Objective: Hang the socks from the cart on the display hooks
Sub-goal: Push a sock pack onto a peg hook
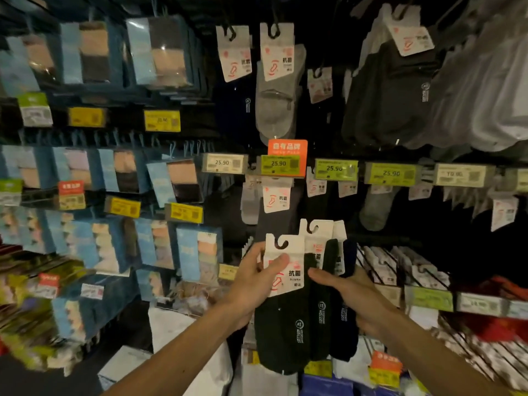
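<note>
My left hand (pixel 254 277) pinches the white card header of a black sock pack (pixel 283 318), thumb on the card's front below its hook cut-out. My right hand (pixel 353 295) grips a bunch of dark sock packs (pixel 334 304) just to the right, fingers wrapped round their middle, their white card tops fanned above. Both bundles are held up in front of the sock display wall. Socks hang on display hooks above, such as a grey pair (pixel 275 101) and dark pairs (pixel 391 95). The cart is out of view.
Price tags (pixel 278 164) run along a rail across the middle. Boxed sock packs (pixel 163 52) fill the wall on the left. Rows of carded socks on long hooks (pixel 400 270) stick out at the lower right. White packages (pixel 183 332) lie below my arms.
</note>
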